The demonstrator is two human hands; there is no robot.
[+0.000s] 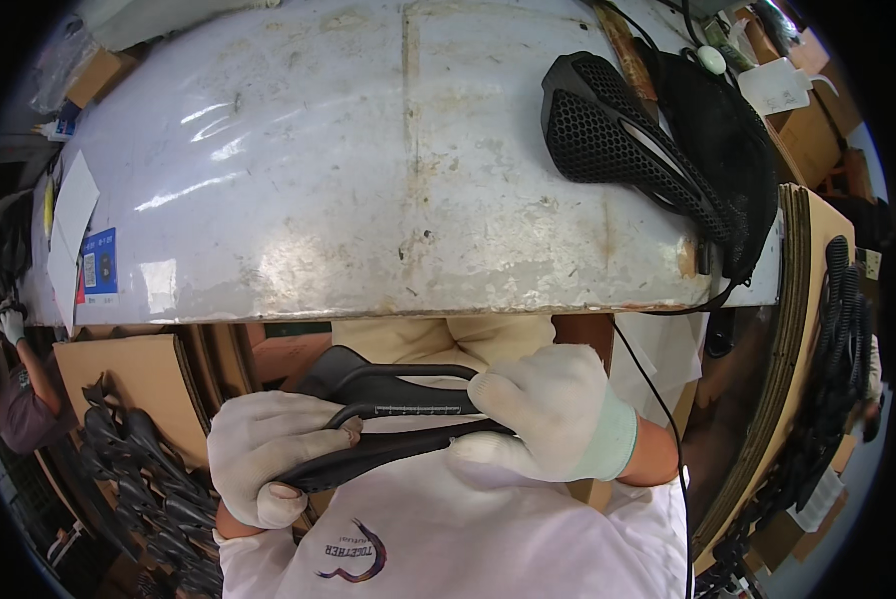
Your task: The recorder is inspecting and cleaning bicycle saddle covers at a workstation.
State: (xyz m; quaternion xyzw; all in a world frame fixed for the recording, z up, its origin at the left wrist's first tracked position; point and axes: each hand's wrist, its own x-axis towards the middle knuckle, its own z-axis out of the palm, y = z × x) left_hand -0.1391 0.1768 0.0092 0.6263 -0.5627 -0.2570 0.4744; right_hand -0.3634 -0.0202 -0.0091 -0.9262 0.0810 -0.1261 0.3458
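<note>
A black bicycle saddle (388,451) is held in front of my white shirt, just below the table's near edge, with its underside and rails showing. One rail bears small pale marks. My left hand (266,449), in a white glove with bare fingertips showing, wraps round the wider left end. At the narrower right end, my right hand (548,414), gloved in white with a pale green cuff, closes round the saddle; its fingers partly hide that end. On the table at the far right lies another black saddle (607,130) with a honeycomb surface, beside a black mesh bag (732,150).
The worn, pale table (318,150) spans the view ahead. Several black saddles hang or stack at the lower left (153,479) beside cardboard (128,389); more dark parts (832,329) line the right. A black cable (657,399) runs down beside my right arm. Another person's gloved hand (10,324) shows far left.
</note>
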